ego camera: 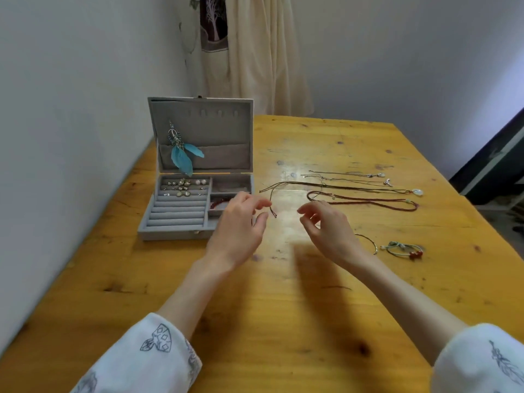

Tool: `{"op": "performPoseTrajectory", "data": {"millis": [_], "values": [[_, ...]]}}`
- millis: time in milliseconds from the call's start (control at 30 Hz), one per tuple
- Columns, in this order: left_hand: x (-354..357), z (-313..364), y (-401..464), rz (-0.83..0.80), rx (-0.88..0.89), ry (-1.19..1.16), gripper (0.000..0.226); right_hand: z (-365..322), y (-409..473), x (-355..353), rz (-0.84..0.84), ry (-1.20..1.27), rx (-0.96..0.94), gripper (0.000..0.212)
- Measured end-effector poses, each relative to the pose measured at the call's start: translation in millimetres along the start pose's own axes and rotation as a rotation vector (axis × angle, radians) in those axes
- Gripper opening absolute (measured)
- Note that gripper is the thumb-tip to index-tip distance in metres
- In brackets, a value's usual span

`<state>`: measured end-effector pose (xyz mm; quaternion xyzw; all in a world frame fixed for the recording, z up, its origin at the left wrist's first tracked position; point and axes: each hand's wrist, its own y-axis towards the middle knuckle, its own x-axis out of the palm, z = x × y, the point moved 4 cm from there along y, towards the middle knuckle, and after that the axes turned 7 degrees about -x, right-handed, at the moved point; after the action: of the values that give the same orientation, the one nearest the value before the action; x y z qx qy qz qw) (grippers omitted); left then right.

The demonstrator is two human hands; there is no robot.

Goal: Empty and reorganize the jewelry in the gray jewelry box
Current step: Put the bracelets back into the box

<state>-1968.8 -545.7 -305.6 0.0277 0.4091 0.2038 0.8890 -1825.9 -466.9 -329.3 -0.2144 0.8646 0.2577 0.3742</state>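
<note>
The gray jewelry box stands open at the table's left, lid upright. Blue feather earrings hang at the lid's pocket. Several small rings and studs sit in the ring rolls, and a red bead bracelet lies in a right compartment. My left hand hovers beside the box with loosely curled fingers, its index tip close to the loose end of a dark cord necklace; I cannot tell if they touch. My right hand hovers a little to the right, fingers relaxed, holding nothing.
On the wooden table right of the box lie two thin chains and a red braided necklace in rows. Nearer me lie a thin bangle and a green cord bracelet with red beads. A wall runs along the left.
</note>
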Motion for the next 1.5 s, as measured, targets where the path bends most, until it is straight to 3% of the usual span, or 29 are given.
{"op": "performPoseTrajectory", "data": {"millis": [300, 433, 633, 733, 933, 1033, 1167, 1300, 1400, 1500], "values": [[73.4, 17.4, -48.4, -0.273, 0.013, 0.028, 0.036, 52.7, -49.6, -38.4, -0.137, -0.243, 0.232, 0.018], [88.0, 11.9, -64.5, -0.174, 0.141, 0.240, 0.041, 59.0, -55.2, -32.4, -0.218, -0.322, 0.314, 0.030], [89.5, 10.1, -63.1, -0.114, 0.192, 0.221, 0.037, 42.4, -50.6, -22.5, -0.303, -0.351, 0.196, 0.020], [85.9, 8.8, -60.9, -0.120, 0.127, 0.071, 0.039, 20.4, -44.9, -27.0, -0.254, -0.076, 0.123, 0.015], [67.0, 12.8, -55.4, -0.316, -0.244, -0.503, 0.080, -24.2, -31.3, -40.5, -0.241, 0.344, 0.060, 0.007], [49.4, 14.1, -55.7, -0.460, -0.349, -0.819, 0.058, -36.3, -25.3, -39.7, -0.264, 0.418, 0.069, 0.008], [28.6, 1.4, -62.7, -0.640, -0.439, -0.996, 0.045, -44.3, -12.7, -33.3, -0.260, 0.477, 0.119, 0.008], [3.7, -19.6, -49.4, -0.479, -0.581, -1.202, 0.035, -49.7, 4.8, -15.6, -0.237, 0.554, 0.211, 0.010], [-18.5, -36.7, -32.2, -0.221, -0.633, -1.021, 0.019, -52.9, 20.7, 1.5, -0.225, 0.587, 0.272, 0.013], [-37.8, -53.5, -13.0, -0.056, -0.578, -0.718, 0.016, -54.3, 36.0, 20.1, -0.209, 0.553, 0.285, 0.014]]}}
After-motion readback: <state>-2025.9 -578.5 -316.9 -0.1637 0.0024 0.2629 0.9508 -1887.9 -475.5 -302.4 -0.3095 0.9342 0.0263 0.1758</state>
